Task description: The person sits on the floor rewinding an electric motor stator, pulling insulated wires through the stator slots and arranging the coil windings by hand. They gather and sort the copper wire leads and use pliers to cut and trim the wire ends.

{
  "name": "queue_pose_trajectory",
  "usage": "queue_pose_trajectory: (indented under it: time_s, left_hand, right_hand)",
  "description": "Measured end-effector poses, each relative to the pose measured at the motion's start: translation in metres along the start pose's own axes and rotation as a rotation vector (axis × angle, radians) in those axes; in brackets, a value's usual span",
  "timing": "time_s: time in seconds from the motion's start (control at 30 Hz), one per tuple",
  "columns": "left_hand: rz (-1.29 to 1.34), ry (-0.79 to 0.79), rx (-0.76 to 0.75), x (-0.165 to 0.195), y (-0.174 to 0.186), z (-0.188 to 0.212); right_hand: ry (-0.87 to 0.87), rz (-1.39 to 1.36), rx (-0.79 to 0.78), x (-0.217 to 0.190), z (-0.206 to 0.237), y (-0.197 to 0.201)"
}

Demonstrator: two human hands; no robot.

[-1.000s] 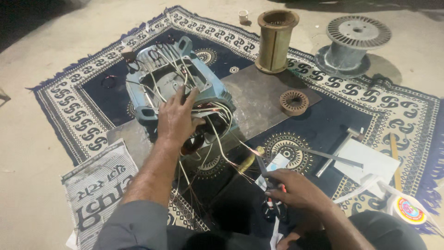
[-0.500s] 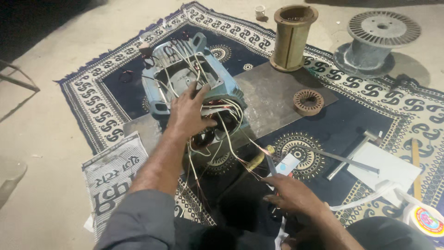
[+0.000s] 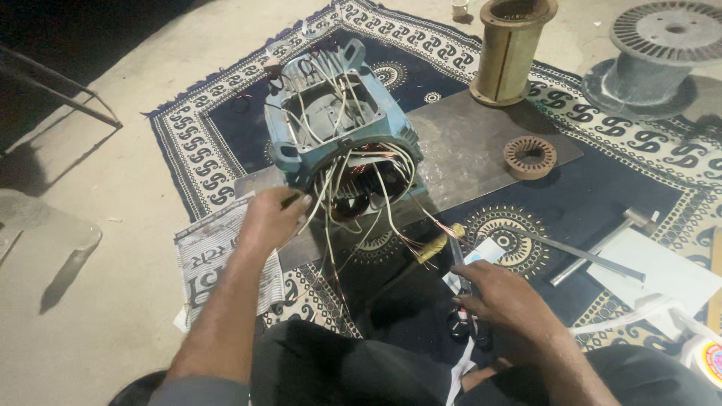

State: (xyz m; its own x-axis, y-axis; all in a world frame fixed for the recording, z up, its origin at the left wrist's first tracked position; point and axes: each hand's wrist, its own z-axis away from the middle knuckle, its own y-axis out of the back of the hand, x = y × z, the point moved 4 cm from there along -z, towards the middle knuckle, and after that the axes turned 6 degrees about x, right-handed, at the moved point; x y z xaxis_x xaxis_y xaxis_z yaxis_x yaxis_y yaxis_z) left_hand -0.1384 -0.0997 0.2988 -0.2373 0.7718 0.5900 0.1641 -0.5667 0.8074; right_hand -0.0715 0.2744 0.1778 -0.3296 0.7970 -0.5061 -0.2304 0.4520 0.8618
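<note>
A blue electric motor housing (image 3: pixel 338 128) lies on a metal plate (image 3: pixel 481 143), its open end facing me with copper windings and several white-sleeved wires (image 3: pixel 353 195) spilling out. My left hand (image 3: pixel 271 219) is at the housing's lower left corner, fingers pinched around the end of one wire. My right hand (image 3: pixel 511 308) rests low over my lap, closed on black-handled scissors (image 3: pixel 457 259) whose blades point toward the loose wire ends with a yellow sleeve (image 3: pixel 432 246).
A patterned blue rug (image 3: pixel 226 143) covers the concrete floor. A brown cylinder (image 3: pixel 513 49), a grey spool (image 3: pixel 654 60) and a small toothed ring (image 3: pixel 530 156) stand behind. A hammer (image 3: pixel 602 248), white paper (image 3: pixel 662 271), a tape roll (image 3: pixel 707 361) and newspaper (image 3: pixel 203 263) lie nearby.
My left hand has slid from the top of the motor's open end down to its lower left corner and pinched a wire. My right hand stayed low with the scissors.
</note>
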Motion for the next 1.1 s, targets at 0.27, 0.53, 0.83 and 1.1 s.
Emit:
queue_pose_trajectory:
  time_s: [0.27,0.53,0.83,1.1]
  left_hand:
    - [0.802,0.210,-0.245,-0.033,-0.035,0.007]
    - [1.053,0.364,-0.216,-0.003,-0.061,-0.003]
    - [0.961,0.247,-0.171,-0.003,-0.064,-0.011]
    - [0.970,0.401,-0.021,-0.083,-0.051,0.010]
  right_hand:
    - [-0.010,0.031,0.011,0.001,0.001,0.001]
    - [-0.073,0.092,-0.074,0.001,-0.003,-0.008]
    - [-0.048,0.041,-0.034,0.010,-0.003,-0.006]
    - [-0.035,0.060,0.005,0.007,0.000,0.000]
